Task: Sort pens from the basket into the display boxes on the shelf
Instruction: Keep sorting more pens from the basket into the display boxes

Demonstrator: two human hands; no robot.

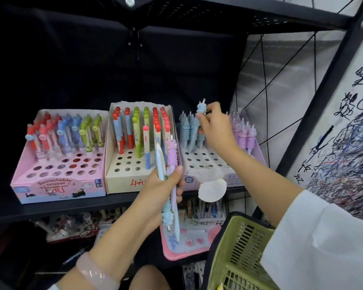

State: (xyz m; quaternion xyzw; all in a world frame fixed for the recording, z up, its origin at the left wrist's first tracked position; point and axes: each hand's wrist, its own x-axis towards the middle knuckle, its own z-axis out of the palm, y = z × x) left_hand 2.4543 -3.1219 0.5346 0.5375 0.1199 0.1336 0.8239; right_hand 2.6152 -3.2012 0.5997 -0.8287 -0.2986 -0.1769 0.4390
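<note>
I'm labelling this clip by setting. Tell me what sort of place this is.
Most likely a stationery shop aisle: a black metal shelf carries a pink cardboard display box and a cream cardboard display box with handwritten prices, and a green plastic shopping basket hangs below.

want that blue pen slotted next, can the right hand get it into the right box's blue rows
Probably yes: the right hand holds the blue pen right over the blue rows in the right box, nothing between.

The pink box (pixel 59 185) on the shelf reads "Retractable eraser" in print, with "5元" handwritten in red below. The cream box (pixel 122 181) beside it bears a red handwritten "4元". Scrawled writing on the right wall panel (pixel 344 143) is illegible.
</note>
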